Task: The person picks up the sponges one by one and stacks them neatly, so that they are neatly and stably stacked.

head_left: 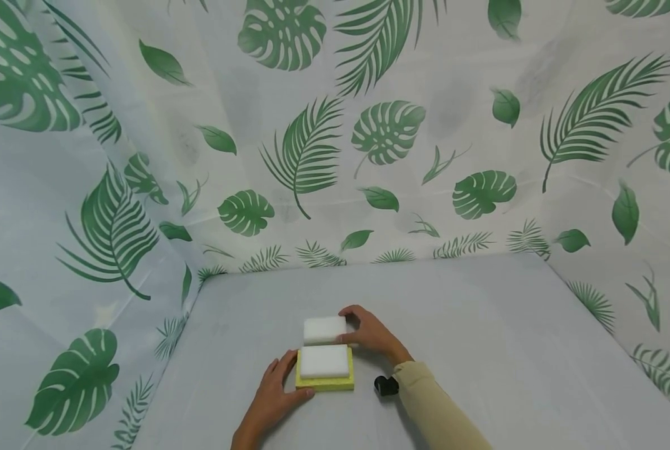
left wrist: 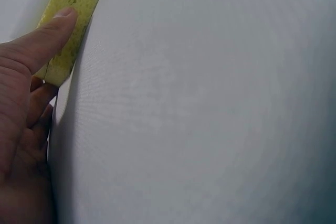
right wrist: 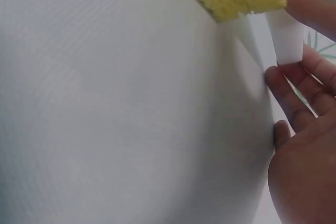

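A yellow sponge (head_left: 340, 386) lies flat on the grey table, with a white foam-like block (head_left: 324, 361) on its top. My left hand (head_left: 279, 389) grips the yellow sponge at its left end. In the left wrist view the thumb presses the sponge's (left wrist: 73, 30) near side while the other fingers go behind it. Just behind the sponge is a second white block (head_left: 322, 329). My right hand (head_left: 373, 334) pinches this rear block at its right end, thumb in front and fingers behind. The block (right wrist: 287, 38) shows between thumb and fingers in the right wrist view.
The grey tabletop (head_left: 481, 325) spreads around the blocks. Behind and beside it hangs a white cloth (head_left: 402, 212) printed with green leaves. A small black object (head_left: 387, 385) sits beside the right sleeve (head_left: 433, 400).
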The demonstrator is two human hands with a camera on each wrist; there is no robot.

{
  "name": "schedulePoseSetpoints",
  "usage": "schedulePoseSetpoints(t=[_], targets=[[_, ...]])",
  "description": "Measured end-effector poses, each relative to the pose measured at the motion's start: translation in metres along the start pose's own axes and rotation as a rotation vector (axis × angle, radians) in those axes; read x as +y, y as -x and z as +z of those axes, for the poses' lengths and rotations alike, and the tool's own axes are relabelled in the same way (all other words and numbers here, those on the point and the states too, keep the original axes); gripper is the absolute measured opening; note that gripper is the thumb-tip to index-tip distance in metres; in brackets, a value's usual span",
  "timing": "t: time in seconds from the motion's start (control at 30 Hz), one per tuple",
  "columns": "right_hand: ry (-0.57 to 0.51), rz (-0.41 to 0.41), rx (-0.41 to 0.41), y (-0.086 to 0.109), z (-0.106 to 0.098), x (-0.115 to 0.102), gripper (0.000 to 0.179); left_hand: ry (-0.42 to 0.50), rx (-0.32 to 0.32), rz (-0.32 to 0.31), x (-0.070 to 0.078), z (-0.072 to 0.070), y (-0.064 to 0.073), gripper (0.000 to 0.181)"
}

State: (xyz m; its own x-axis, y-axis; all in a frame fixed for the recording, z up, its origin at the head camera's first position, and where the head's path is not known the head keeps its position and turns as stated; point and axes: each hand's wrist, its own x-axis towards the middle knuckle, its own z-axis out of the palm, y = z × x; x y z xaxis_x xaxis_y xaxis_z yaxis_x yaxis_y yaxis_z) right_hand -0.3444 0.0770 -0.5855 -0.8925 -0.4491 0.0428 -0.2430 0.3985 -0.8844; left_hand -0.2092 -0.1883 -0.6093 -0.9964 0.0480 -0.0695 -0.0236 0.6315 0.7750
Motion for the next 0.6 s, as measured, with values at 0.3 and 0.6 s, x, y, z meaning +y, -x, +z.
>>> schedulePoseSetpoints(t=[0.3, 0.6], targets=[[-0.016, 0.043, 0.068, 0.003, -0.004, -0.006, 0.061, -0.016, 0.011, 0.016, 0.000, 0.001, 0.000, 0.097], [-0.037, 0.037, 0.096, 0.011, -0.007, -0.011, 0.059, -0.024, 0.013, 0.010, 0.003, 0.001, 0.001, 0.096]])
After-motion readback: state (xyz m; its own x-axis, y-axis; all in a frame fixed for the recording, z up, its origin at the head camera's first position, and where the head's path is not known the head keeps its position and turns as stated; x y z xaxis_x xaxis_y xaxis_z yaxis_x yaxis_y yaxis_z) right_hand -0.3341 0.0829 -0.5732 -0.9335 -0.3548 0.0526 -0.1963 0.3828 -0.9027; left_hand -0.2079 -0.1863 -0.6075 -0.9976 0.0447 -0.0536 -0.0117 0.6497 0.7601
